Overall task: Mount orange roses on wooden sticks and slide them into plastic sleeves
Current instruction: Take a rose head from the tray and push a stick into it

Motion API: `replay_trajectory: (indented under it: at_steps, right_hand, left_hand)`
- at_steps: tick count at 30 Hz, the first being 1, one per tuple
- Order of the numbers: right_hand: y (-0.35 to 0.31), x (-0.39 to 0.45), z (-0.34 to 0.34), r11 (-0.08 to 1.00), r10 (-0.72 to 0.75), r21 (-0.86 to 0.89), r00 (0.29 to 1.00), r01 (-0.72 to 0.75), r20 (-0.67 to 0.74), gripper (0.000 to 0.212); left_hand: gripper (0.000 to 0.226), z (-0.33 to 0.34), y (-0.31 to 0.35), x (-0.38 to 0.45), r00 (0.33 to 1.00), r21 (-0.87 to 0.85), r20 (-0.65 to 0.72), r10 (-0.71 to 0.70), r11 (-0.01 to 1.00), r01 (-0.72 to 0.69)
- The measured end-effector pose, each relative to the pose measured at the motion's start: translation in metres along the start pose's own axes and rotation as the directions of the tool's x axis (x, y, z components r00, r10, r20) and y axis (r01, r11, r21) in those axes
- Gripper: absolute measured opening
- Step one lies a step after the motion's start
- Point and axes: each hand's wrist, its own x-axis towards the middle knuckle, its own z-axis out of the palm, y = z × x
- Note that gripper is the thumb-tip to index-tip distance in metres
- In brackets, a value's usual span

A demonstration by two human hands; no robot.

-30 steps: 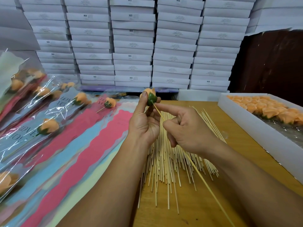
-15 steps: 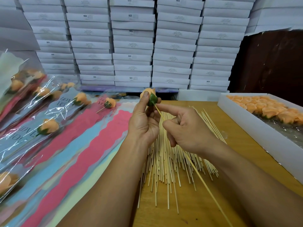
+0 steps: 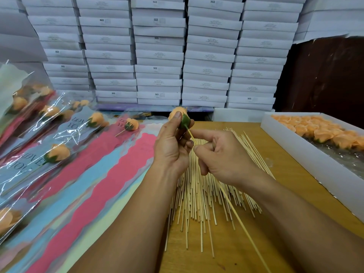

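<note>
My left hand [image 3: 173,146] pinches the rose [image 3: 180,117] at twelve o'clock; my right hand [image 3: 222,158] grips the stick [image 3: 232,207]. I should push straight into the green base, twisting gently.

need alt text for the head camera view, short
A person's left hand holds an orange rose with a green base while the right hand pushes a thin wooden stick into it, above a pile of loose wooden sticks.

**A small packing workshop for gift roses**

Stacks of identical white cartons [image 3: 159,50] fill the back wall. On the wooden surface [image 3: 285,164] lie a heap of loose wooden sticks [image 3: 199,194], an open white box of orange roses [image 3: 323,134], and many sleeved roses [image 3: 57,152] printed "LOVE YOU": repetitive batch handwork.
</note>
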Motion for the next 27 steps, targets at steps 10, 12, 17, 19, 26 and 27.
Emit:
replay_trajectory:
  at_steps: [10,12,17,19,26,27]
  right_hand:
    - [0.004,0.000,-0.002,0.998,0.013,-0.058,1.000,-0.012,0.019,0.049]
    - [0.005,0.001,-0.003,0.997,0.023,-0.075,1.000,-0.022,0.016,0.044]
    - [0.011,0.004,-0.003,0.993,0.056,-0.107,0.998,-0.053,0.022,0.037]
    - [0.014,0.005,-0.003,0.990,0.091,-0.110,0.995,-0.087,0.029,0.037]
    - [0.022,0.009,-0.011,0.974,0.225,-0.049,0.970,-0.221,0.089,0.021]
    - [0.023,0.009,-0.013,0.971,0.237,-0.038,0.968,-0.235,0.082,0.021]
  left_hand:
    - [0.025,-0.001,-0.007,0.004,1.000,0.013,0.009,0.018,1.000,-0.018]
    - [0.017,-0.002,-0.008,0.005,0.999,0.019,0.011,0.032,0.999,-0.033]
    - [0.014,-0.004,-0.009,0.005,0.999,0.050,-0.009,0.050,0.998,-0.050]
    - [0.012,-0.004,-0.009,0.004,0.998,0.069,-0.028,0.054,0.996,-0.052]
    - [0.035,-0.002,-0.015,0.000,0.988,0.190,-0.148,0.039,0.982,-0.010]
    - [0.038,-0.003,-0.016,0.000,0.984,0.229,-0.171,0.042,0.973,-0.002]
